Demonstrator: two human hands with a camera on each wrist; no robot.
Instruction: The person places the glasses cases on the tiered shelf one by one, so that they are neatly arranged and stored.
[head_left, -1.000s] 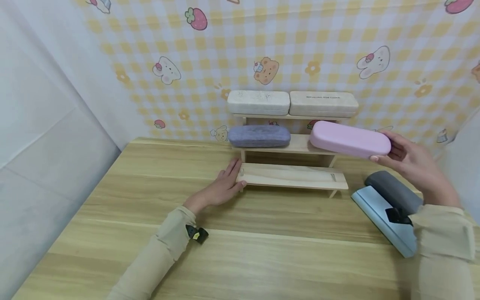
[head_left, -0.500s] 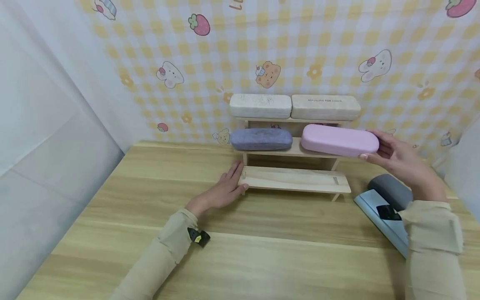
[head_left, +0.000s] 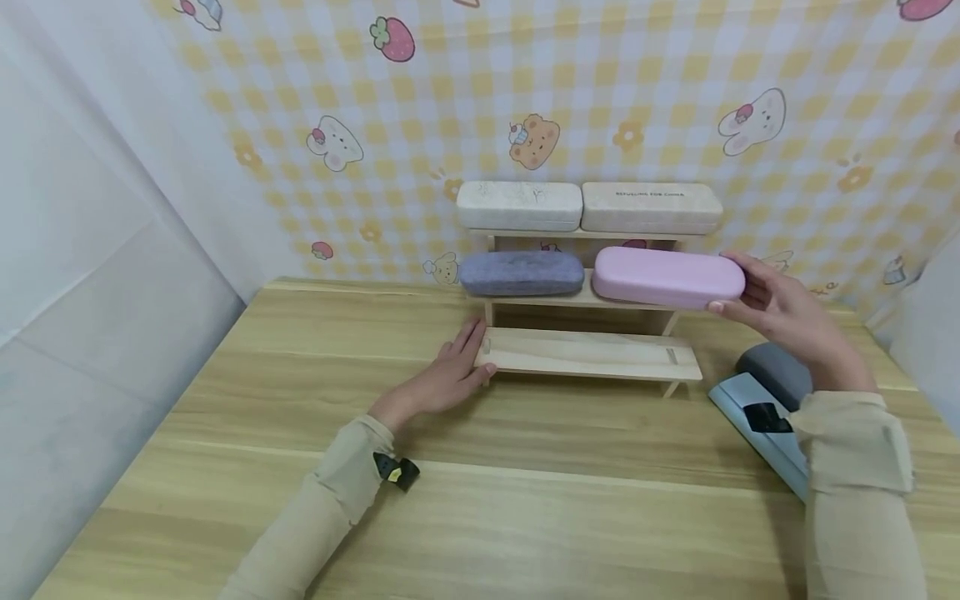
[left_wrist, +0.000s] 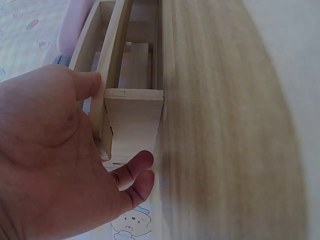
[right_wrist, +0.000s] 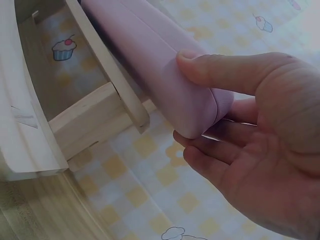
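Note:
In the head view a pink glasses case (head_left: pixel 667 277) lies along the right half of the middle tier of a wooden step shelf (head_left: pixel 588 353). My right hand (head_left: pixel 795 321) grips its right end; the right wrist view shows the thumb on one face of the pink case (right_wrist: pixel 165 70) and fingers around the end. A blue-grey glasses case (head_left: pixel 522 273) sits to its left on that tier. My left hand (head_left: pixel 442 377) holds the left end of the lowest tier, thumb at the front edge, as the left wrist view shows at the plank (left_wrist: pixel 103 100).
Two pale glasses cases, a left one (head_left: pixel 519 207) and a right one (head_left: pixel 651 208), stand on the top tier. A light blue case (head_left: pixel 761 429) and a dark grey case (head_left: pixel 776 375) lie on the wooden table (head_left: pixel 525 533), partly behind the right forearm. A checked cloth (head_left: pixel 420 108) hangs behind.
The right hand has moved left with the pink glasses case, which has levelled out and come onto the middle tier beside the blue-grey one. The left hand stays at the shelf.

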